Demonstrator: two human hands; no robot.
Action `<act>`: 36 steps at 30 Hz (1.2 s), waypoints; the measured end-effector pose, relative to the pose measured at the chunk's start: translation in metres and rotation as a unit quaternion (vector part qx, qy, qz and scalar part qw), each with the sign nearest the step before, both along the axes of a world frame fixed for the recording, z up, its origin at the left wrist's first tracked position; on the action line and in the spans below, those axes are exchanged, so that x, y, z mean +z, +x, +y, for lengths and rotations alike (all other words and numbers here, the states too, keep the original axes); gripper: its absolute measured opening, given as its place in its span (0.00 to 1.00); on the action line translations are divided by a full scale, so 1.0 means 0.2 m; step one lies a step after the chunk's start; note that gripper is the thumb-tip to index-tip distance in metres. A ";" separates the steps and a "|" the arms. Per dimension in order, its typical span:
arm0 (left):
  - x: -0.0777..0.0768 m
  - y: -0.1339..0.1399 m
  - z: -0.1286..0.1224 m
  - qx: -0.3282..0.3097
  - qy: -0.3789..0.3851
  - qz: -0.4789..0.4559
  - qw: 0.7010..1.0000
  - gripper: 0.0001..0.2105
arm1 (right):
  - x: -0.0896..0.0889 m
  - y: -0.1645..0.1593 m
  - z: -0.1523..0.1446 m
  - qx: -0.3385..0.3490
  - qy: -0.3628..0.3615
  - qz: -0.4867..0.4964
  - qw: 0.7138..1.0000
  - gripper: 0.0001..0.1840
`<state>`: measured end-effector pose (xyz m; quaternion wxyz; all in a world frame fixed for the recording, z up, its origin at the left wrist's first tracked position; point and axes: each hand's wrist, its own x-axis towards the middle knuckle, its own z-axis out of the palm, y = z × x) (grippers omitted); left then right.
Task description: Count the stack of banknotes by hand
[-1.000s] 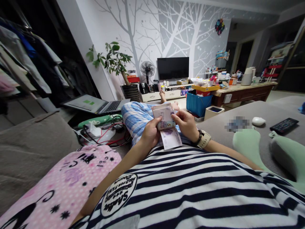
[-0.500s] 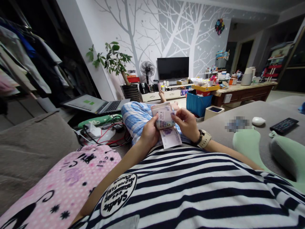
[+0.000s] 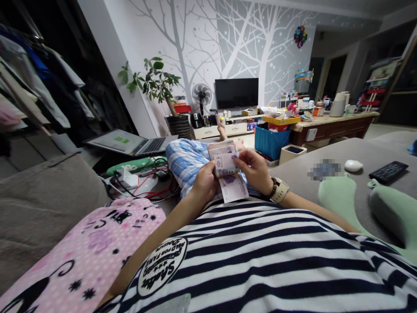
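A stack of banknotes (image 3: 224, 166) is held over my lap, its notes pale purple and marked with a 5. My left hand (image 3: 205, 182) is closed round the stack's left side, thumb on top. The lower part of the notes (image 3: 234, 190) hangs down toward my striped shirt. At the upper right corner, my right hand (image 3: 253, 168) pinches the top note between thumb and fingers. More notes fan out behind the top one. A beige watch (image 3: 279, 190) and a dark bracelet circle my right wrist.
To the left are a laptop (image 3: 130, 145), tangled cables (image 3: 158, 174) and a pink cat-print cushion (image 3: 107, 234). On the sofa at right lie a white mouse (image 3: 353, 165), a black remote (image 3: 388, 172) and a green neck pillow (image 3: 339, 195). A cluttered table (image 3: 339, 121) stands beyond.
The top note has tipped slightly, its upper edge moving a little downward with my right fingers. My left hand has stayed nearly still.
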<state>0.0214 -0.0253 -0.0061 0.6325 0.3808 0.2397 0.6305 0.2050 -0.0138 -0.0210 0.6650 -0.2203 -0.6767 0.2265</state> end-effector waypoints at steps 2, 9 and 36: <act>0.00 0.00 0.00 0.003 0.005 0.001 1.000 0.20 | 0.00 0.00 0.00 -0.003 -0.001 0.003 1.000 0.34; 0.00 0.00 -0.01 0.007 0.008 -0.001 1.000 0.24 | 0.02 0.00 -0.03 -0.015 0.014 -0.013 1.000 0.34; -0.02 -0.03 0.03 0.002 -0.019 -0.014 1.000 0.25 | 0.04 0.03 -0.11 -0.015 0.042 -0.060 0.997 0.28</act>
